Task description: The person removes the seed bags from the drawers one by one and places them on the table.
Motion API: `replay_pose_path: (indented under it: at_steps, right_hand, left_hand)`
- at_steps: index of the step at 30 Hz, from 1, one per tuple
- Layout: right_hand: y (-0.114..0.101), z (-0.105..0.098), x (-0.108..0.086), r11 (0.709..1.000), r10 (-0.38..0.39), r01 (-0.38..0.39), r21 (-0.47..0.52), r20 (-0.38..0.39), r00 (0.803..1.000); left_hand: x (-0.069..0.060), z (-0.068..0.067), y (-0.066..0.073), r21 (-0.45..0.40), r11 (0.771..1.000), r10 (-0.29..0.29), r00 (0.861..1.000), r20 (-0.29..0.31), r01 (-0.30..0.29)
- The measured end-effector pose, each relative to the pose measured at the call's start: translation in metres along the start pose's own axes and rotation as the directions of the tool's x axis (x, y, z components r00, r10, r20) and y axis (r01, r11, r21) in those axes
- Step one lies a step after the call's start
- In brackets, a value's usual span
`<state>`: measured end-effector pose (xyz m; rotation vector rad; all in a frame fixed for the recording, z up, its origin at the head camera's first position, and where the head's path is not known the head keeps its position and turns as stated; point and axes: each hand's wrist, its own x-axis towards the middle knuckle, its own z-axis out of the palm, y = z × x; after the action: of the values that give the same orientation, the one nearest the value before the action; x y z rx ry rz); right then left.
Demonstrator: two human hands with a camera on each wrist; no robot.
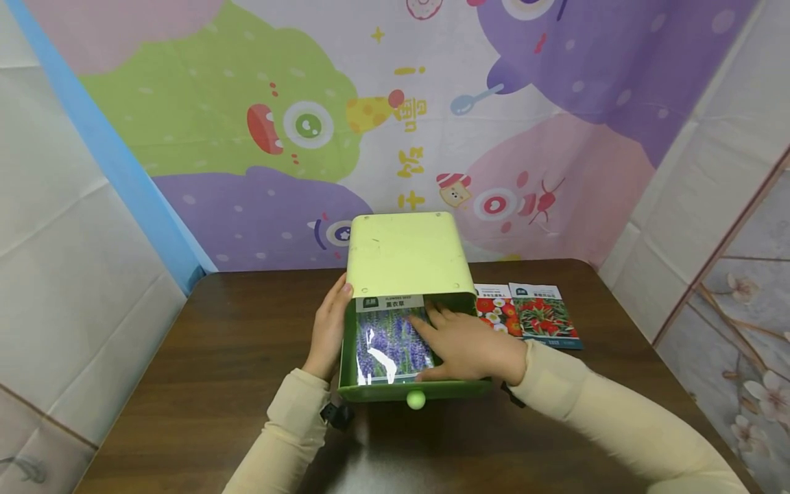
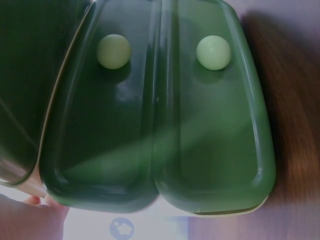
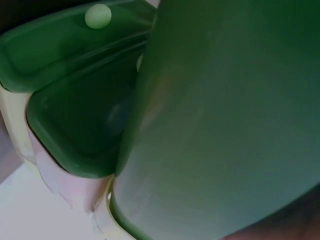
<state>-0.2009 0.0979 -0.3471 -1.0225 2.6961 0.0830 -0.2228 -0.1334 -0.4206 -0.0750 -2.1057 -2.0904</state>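
Note:
A light green drawer box (image 1: 407,250) stands on the table, its top drawer (image 1: 395,392) pulled out toward me. In that drawer lies a lavender seed packet (image 1: 391,343), shiny and picture side up. My right hand (image 1: 463,346) reaches in over the packet's right side, fingers spread toward the back and thumb near its front edge. Flat against the box's left side rests my left hand (image 1: 329,329); its fingertips (image 2: 47,212) show low in the left wrist view. Two lower drawers (image 2: 210,140) with round knobs are closed. The right wrist view does not plainly show the right hand's fingers.
To the right of the box, two more flower seed packets lie on the table, one with red flowers (image 1: 543,315) and one with red and white flowers (image 1: 498,317). A cartoon-printed curtain (image 1: 247,206) hangs behind the brown table (image 1: 234,357).

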Motion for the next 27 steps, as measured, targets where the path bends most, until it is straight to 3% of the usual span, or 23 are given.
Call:
replay_pose_path:
  at_steps: [10,17,21,27]
  right_hand:
    - [0.0005,0.0019,0.001,0.996,-0.024,0.025,0.083,-0.013,1.0]
    - [0.0012,0.0019,0.0003,0.981,-0.016,0.016,0.191,-0.001,1.0]
    - [0.0017,0.0017,-0.0013,0.948,0.004,0.005,0.319,-0.026,1.0]
    - [0.004,0.0007,-0.0046,0.855,0.025,0.022,0.519,-0.084,0.996]
  left_hand:
    - [-0.001,0.0001,-0.0001,0.01,1.0,0.01,1.0,0.01,-0.01]
    - [-0.0011,-0.0009,0.0,0.026,1.0,0.007,1.0,0.005,-0.007]
    - [-0.0009,-0.001,-0.0007,0.027,1.0,0.002,1.0,0.003,-0.003]
    - [-0.0006,-0.0006,0.0001,0.005,1.0,-0.001,1.0,0.005,0.001]
